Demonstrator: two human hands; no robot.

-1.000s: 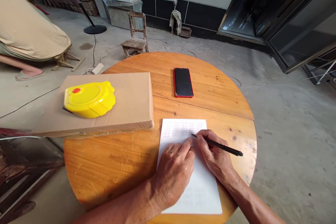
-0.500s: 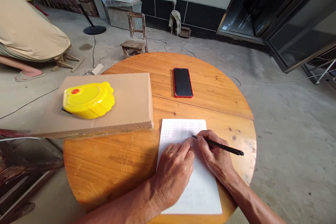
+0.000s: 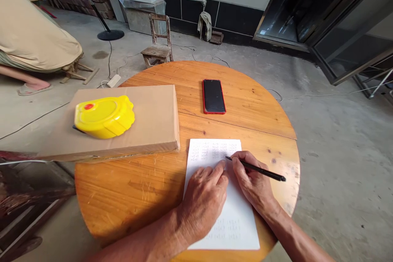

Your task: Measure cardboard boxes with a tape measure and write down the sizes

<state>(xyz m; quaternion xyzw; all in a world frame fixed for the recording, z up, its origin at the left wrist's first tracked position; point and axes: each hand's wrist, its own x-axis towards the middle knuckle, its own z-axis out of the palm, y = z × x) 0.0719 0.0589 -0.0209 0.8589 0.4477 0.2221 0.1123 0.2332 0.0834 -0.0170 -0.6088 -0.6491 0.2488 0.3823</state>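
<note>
A sheet of white paper (image 3: pixel 236 213) lies on the round wooden table, with rows of small handwritten figures near its top and more near the bottom. My right hand (image 3: pixel 253 180) is closed around a black pen (image 3: pixel 264 170), whose tip meets the paper beside the upper rows. Resting on the middle of the sheet, my left hand (image 3: pixel 204 196) holds nothing; its index finger reaches toward the pen tip and the other fingers bend slightly. Part of the paper is hidden under both hands.
A phone in a red case (image 3: pixel 214 96) lies farther back on the table (image 3: pixel 138 196). At left, a yellow tape-measure-shaped case (image 3: pixel 104 116) sits on a cardboard box (image 3: pixel 156 114). Beyond stand a small wooden chair (image 3: pixel 158 51) and a black stand base (image 3: pixel 110 35). Another person's foot (image 3: pixel 35 86) shows at left.
The pen tip and my right hand have shifted very slightly to the right and up the paper. My left hand stays in nearly the same place.
</note>
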